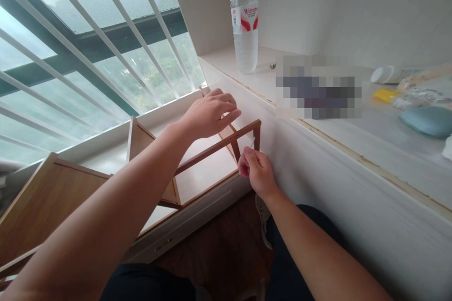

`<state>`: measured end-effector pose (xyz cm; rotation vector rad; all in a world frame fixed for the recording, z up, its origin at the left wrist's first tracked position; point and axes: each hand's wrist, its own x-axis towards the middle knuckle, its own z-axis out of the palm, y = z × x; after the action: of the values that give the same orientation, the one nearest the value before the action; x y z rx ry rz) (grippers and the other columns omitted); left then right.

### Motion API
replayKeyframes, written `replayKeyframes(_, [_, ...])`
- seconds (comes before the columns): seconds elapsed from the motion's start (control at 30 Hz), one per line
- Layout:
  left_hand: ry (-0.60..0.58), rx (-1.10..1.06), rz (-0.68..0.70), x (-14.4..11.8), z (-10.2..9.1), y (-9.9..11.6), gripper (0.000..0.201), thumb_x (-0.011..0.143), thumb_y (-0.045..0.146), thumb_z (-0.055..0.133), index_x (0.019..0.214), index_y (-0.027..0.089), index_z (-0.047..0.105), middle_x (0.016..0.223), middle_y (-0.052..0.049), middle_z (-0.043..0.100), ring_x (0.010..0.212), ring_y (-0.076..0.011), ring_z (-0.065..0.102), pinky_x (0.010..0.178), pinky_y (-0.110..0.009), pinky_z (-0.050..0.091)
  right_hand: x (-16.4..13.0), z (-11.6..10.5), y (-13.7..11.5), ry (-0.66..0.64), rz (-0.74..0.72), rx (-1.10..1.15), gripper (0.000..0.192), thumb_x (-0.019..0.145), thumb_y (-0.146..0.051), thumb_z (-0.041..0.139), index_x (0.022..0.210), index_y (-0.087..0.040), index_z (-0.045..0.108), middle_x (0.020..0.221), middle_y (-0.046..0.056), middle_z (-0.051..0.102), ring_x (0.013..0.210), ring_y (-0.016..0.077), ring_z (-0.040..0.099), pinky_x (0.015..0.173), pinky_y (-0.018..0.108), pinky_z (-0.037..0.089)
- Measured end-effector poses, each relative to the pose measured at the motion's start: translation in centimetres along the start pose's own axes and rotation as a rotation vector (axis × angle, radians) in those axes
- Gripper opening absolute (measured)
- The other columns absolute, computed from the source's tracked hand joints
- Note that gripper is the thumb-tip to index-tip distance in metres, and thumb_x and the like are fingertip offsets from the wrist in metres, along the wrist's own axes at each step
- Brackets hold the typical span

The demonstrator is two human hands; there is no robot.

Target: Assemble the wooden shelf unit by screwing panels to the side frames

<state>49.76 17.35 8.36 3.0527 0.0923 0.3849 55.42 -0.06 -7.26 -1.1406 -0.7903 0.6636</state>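
A brown wooden frame (212,153) stands on the low white ledge by the window, with several thin slats and panels joined to it. Above its far end hovers my left hand (213,112), fingers loosely bent and thumb apart, with nothing visible in it. My right hand (259,171) is closed beside the frame's near right corner, pinching a thin pale rod (252,143) whose tip pokes up past the thumb. Most of that rod is hidden by the fingers, so its kind cannot be told.
On the raised white shelf (353,146) at right stand a plastic water bottle (245,33), a white tube (384,75), a yellow-capped packet (385,96) and a blue-grey rounded object (427,121). A patch there is blurred out. Window bars (116,51) rise at left.
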Motion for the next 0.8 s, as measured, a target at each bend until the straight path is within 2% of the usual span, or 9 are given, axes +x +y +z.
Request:
replayKeyframes(0.1, [0.091, -0.002, 0.007, -0.6, -2.6, 2.1, 0.037, 0.103, 0.039, 0.047, 0.097, 0.02, 0.078, 0.114, -0.01, 0.073, 0.11, -0.0268, 0.059, 0.095, -0.04, 0.047, 0.3, -0.2, 0.0, 0.016, 0.0, 0.015, 0.064, 0.102, -0.062, 0.047, 0.052, -0.022, 0.046, 0.049, -0.001, 0.051, 0.048, 0.0125, 0.045, 0.052, 0.028, 0.037])
replayKeyframes(0.17, [0.153, -0.057, -0.005, -1.7, -4.2, 4.5, 0.034, 0.102, 0.037, 0.049, 0.096, 0.021, 0.078, 0.109, -0.01, 0.073, 0.105, -0.0255, 0.062, 0.092, -0.039, 0.049, 0.3, -0.3, -0.2, 0.009, -0.002, 0.008, 0.063, 0.102, -0.059, 0.048, 0.051, -0.022, 0.047, 0.049, -0.001, 0.051, 0.048, 0.0124, 0.045, 0.053, 0.028, 0.037])
replayKeyframes(0.27, [0.245, -0.232, -0.075, -4.8, -4.6, 9.1, 0.033, 0.102, 0.033, 0.049, 0.091, 0.021, 0.077, 0.093, -0.008, 0.072, 0.083, -0.0192, 0.064, 0.078, -0.033, 0.05, 0.0, -0.7, -0.7, -0.039, -0.018, -0.068, 0.063, 0.101, -0.054, 0.051, 0.048, -0.021, 0.049, 0.046, -0.001, 0.05, 0.048, 0.0125, 0.045, 0.055, 0.029, 0.037])
replayKeyframes(0.33, [0.259, -0.39, -0.163, -7.3, -2.8, 11.8, 0.029, 0.1, 0.032, 0.053, 0.088, 0.022, 0.077, 0.079, -0.005, 0.069, 0.067, -0.015, 0.059, 0.066, -0.029, 0.048, -0.4, -1.1, -1.1, -0.097, -0.043, -0.128, 0.062, 0.101, -0.053, 0.052, 0.047, -0.021, 0.049, 0.045, -0.002, 0.047, 0.047, 0.0122, 0.043, 0.053, 0.029, 0.035])
replayKeyframes(0.4, [0.273, -0.552, -0.337, -9.4, 0.3, 13.4, 0.024, 0.097, 0.033, 0.059, 0.084, 0.022, 0.075, 0.069, -0.002, 0.065, 0.061, -0.0133, 0.054, 0.06, -0.027, 0.044, -0.8, -1.5, -1.5, -0.172, -0.056, -0.182, 0.062, 0.1, -0.053, 0.051, 0.048, -0.021, 0.047, 0.044, -0.003, 0.045, 0.046, 0.0117, 0.041, 0.052, 0.029, 0.032])
replayKeyframes(0.5, [0.389, -0.879, -0.705, -10.9, 5.4, 13.8, 0.031, 0.092, 0.045, 0.066, 0.074, 0.02, 0.067, 0.063, 0.0, 0.061, 0.054, -0.0117, 0.048, 0.052, -0.025, 0.037, -1.3, -2.1, -1.6, -0.308, -0.063, -0.28, 0.06, 0.1, -0.05, 0.053, 0.049, -0.021, 0.042, 0.046, -0.004, 0.039, 0.047, 0.0106, 0.035, 0.05, 0.028, 0.026])
replayKeyframes(0.57, [0.446, -1.09, -0.842, -10.9, 7.8, 13.3, 0.031, 0.088, 0.05, 0.069, 0.079, 0.02, 0.064, 0.059, 0.003, 0.057, 0.05, -0.0106, 0.044, 0.049, -0.024, 0.034, -1.6, -2.4, -1.5, -0.388, -0.084, -0.333, 0.058, 0.099, -0.047, 0.055, 0.05, -0.02, 0.04, 0.047, -0.005, 0.036, 0.048, 0.0102, 0.031, 0.05, 0.028, 0.024])
replayKeyframes(0.67, [0.393, -1.225, -0.858, -10.1, 9.6, 12.7, 0.032, 0.084, 0.05, 0.072, 0.085, 0.018, 0.069, 0.058, 0.003, 0.055, 0.05, -0.0102, 0.043, 0.05, -0.023, 0.033, -1.8, -2.6, -1.1, -0.429, -0.086, -0.366, 0.056, 0.1, -0.045, 0.054, 0.051, -0.02, 0.042, 0.048, -0.004, 0.037, 0.048, 0.0102, 0.031, 0.05, 0.028, 0.023])
replayKeyframes(0.8, [0.373, -1.218, -0.83, -9.8, 10.3, 12.3, 0.031, 0.081, 0.046, 0.074, 0.082, 0.015, 0.074, 0.06, 0.001, 0.057, 0.051, -0.0093, 0.04, 0.05, -0.024, 0.029, -1.9, -2.8, -0.5, -0.395, -0.084, -0.446, 0.054, 0.098, -0.044, 0.054, 0.052, -0.02, 0.043, 0.049, -0.004, 0.036, 0.049, 0.0106, 0.033, 0.05, 0.027, 0.024])
